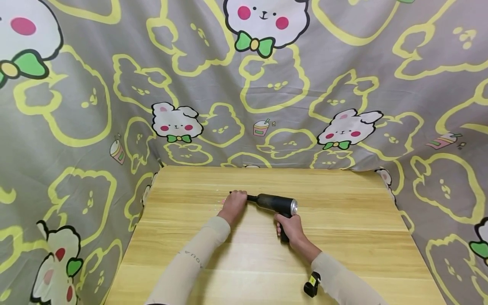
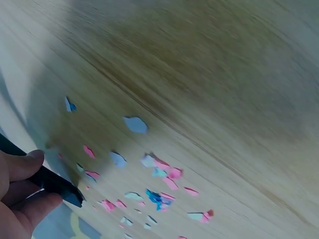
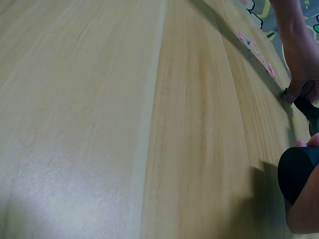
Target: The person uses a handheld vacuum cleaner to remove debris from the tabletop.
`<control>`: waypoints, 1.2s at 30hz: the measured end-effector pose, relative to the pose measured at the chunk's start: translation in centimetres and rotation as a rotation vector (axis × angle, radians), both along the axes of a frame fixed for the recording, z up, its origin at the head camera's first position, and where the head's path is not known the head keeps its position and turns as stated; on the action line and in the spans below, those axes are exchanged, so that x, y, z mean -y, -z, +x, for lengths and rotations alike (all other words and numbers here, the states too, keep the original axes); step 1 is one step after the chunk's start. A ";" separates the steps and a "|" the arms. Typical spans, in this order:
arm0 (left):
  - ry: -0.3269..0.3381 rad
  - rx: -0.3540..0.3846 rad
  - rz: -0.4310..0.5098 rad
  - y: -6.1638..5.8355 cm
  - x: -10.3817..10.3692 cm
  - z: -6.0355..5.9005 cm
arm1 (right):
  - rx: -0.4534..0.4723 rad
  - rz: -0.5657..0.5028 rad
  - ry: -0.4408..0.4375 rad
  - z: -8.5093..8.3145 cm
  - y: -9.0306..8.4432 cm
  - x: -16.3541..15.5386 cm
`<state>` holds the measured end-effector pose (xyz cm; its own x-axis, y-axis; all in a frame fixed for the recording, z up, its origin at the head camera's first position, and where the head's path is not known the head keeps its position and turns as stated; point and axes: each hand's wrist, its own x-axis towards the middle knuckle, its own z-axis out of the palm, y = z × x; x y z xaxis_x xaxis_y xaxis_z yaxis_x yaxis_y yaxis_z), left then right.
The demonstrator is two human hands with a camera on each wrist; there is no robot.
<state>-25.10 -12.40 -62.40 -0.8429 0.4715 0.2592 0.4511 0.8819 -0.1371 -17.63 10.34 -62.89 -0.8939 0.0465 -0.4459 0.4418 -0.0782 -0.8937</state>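
Observation:
A black handheld vacuum cleaner [image 1: 273,203] with a silver rear end lies level across the middle of the head view. My right hand [image 1: 292,228] grips its handle, the base of which [image 3: 295,172] shows at the right of the right wrist view. Toward the front, my left hand [image 1: 234,204] holds the slim nozzle [image 2: 59,187] between thumb and fingers. The nozzle tip points at small torn paper scraps [image 2: 134,124] in pink, pale blue and blue, right at the edge of the pile in the left wrist view.
The scraps lie on a light wood-grain table [image 1: 343,254]. A patterned grey cloth [image 1: 213,93] with cartoon faces hangs around its back and sides. A small black device with a yellow label [image 1: 312,283] is at the right wrist.

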 end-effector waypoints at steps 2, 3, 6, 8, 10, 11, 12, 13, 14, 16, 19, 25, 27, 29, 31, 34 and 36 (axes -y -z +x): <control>-0.003 -0.004 -0.003 0.0 0.3 0.0 | -0.004 0.003 -0.011 -0.1 0.0 0.2; -0.002 -0.007 -0.006 0.0 0.4 0.0 | -0.002 0.002 -0.014 -0.1 0.0 0.3; -0.002 -0.013 -0.013 0.0 0.8 0.0 | -0.001 0.004 -0.019 -0.2 0.1 0.6; -0.004 -0.001 -0.017 -0.1 1.0 0.0 | -0.001 0.004 -0.019 -0.3 0.3 0.8; -0.011 0.016 -0.019 0.0 1.2 0.0 | -0.004 0.005 -0.018 -0.3 0.3 1.0; -0.015 0.024 -0.017 0.0 1.4 0.0 | -0.006 0.004 -0.020 -0.3 0.4 1.1; -0.018 0.030 -0.015 0.0 1.5 0.1 | -0.008 0.003 -0.020 -0.4 0.4 1.2; -0.020 0.032 -0.012 0.0 1.6 0.1 | -0.010 0.003 -0.021 -0.4 0.4 1.4; -0.020 0.031 -0.010 0.0 1.7 0.1 | -0.010 0.000 -0.022 -0.4 0.4 1.5; -0.021 0.023 0.000 -0.1 1.9 0.2 | -0.010 -0.006 -0.024 -0.5 0.4 1.7; -0.023 0.018 0.009 -0.2 2.2 0.3 | -0.010 -0.011 -0.026 -0.5 0.3 2.0; -0.027 0.017 0.019 -0.1 2.7 0.2 | -0.015 -0.019 -0.028 -0.5 0.3 2.7; -0.031 0.008 0.026 0.1 3.0 0.1 | -0.019 -0.023 -0.032 -0.6 0.2 2.9; -0.033 0.001 0.038 0.2 3.2 0.1 | -0.017 -0.024 -0.038 -0.7 0.2 3.1; -0.037 -0.001 0.041 0.2 3.4 0.1 | -0.017 -0.027 -0.042 -0.8 0.1 3.2; -0.042 0.003 0.039 0.0 3.6 0.2 | -0.021 -0.033 -0.046 -0.9 0.1 3.5; -0.045 0.010 0.043 -0.1 3.7 0.3 | -0.026 -0.028 -0.048 -0.9 0.1 3.6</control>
